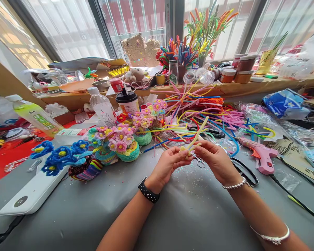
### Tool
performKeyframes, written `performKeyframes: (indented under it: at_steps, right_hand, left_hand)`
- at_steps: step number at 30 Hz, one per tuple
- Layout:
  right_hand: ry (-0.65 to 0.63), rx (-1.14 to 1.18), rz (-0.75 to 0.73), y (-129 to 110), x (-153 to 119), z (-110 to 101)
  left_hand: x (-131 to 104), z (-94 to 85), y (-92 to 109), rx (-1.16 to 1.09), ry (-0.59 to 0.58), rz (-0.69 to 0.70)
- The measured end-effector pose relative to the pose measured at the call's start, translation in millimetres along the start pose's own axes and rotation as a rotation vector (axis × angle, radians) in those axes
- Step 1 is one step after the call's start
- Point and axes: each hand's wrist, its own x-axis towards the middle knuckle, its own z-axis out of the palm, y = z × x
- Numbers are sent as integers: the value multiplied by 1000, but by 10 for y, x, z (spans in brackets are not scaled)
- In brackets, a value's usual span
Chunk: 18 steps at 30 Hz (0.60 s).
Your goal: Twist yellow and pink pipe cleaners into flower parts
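Pale yellow pipe cleaners (199,133) are pinched between my two hands above the grey table, bent into small loops low down, with a longer end sticking up. My left hand (172,161) grips the looped part from the left. On the right, the fingertips of my right hand (215,161) close on the same yellow piece. Its exact shape is partly hidden by the fingers. Metal scissors (201,163) lie just behind and below the hands. To the left stand pink pipe-cleaner flowers (121,139) and blue ones (60,157) in small striped pots.
Loose coloured pipe cleaners (211,109) pile up behind the hands. A pink glue gun (264,157) with a black cord lies right. Bottles, a lidded cup (127,103) and a white power bank (28,198) are left. Jars line the windowsill.
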Motion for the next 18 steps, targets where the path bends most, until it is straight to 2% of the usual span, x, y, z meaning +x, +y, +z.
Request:
performKeyframes:
  at_steps: [3, 9, 14, 18]
  right_hand:
    - [44, 25, -16, 19, 5, -4]
    - [-42, 84, -26, 26, -5, 35]
    - [-38, 58, -71, 44, 3, 42]
    - [25, -31, -156, 26, 5, 21]
  left_hand:
    - [10, 8, -23, 39, 4, 31]
    - [13, 53, -30, 88, 34, 39]
    - [5, 54, -20, 80, 42, 24]
    - [2, 33, -19, 28, 5, 37]
